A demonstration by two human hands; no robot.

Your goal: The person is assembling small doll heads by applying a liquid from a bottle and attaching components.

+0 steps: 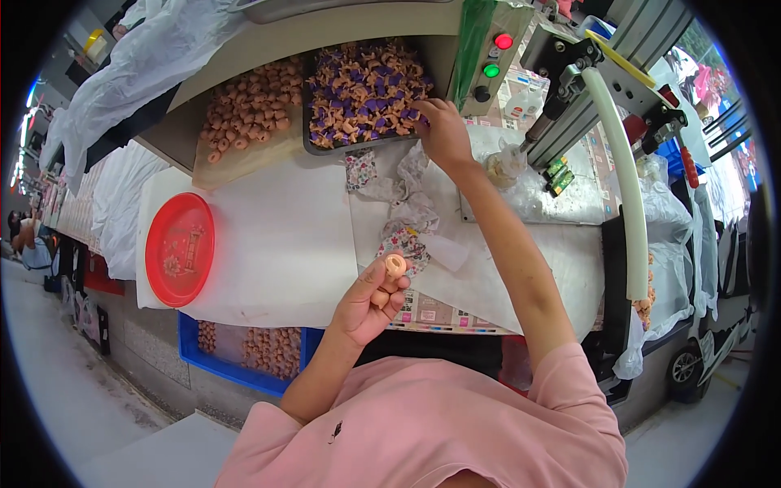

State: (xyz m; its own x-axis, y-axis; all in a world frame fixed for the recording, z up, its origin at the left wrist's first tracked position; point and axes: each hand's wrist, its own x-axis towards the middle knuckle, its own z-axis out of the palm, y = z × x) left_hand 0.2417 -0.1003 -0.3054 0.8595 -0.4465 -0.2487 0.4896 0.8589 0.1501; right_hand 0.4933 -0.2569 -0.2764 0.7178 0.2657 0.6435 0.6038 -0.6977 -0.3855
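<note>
My left hand (362,309), raised over the near edge of the table, is closed round small peach-coloured hollow balls. The upper hollow ball (395,265) shows a dark opening facing up, and at least one more ball (379,298) sits lower among the fingers. My right hand (446,137) reaches far forward to the right edge of a black tray (325,150). Its fingers are bent and pressed together at the heaped peach and purple small moulded pieces (366,93). What lies between those fingertips is hidden.
Many loose peach balls (248,106) lie left of the tray. A red plastic dish (181,250) rests at the table's left, a blue crate (244,350) below. To the right stand a bench press (553,114) and a control box (492,61) with buttons. Crumpled cloth and plastic (411,215) lie mid-table.
</note>
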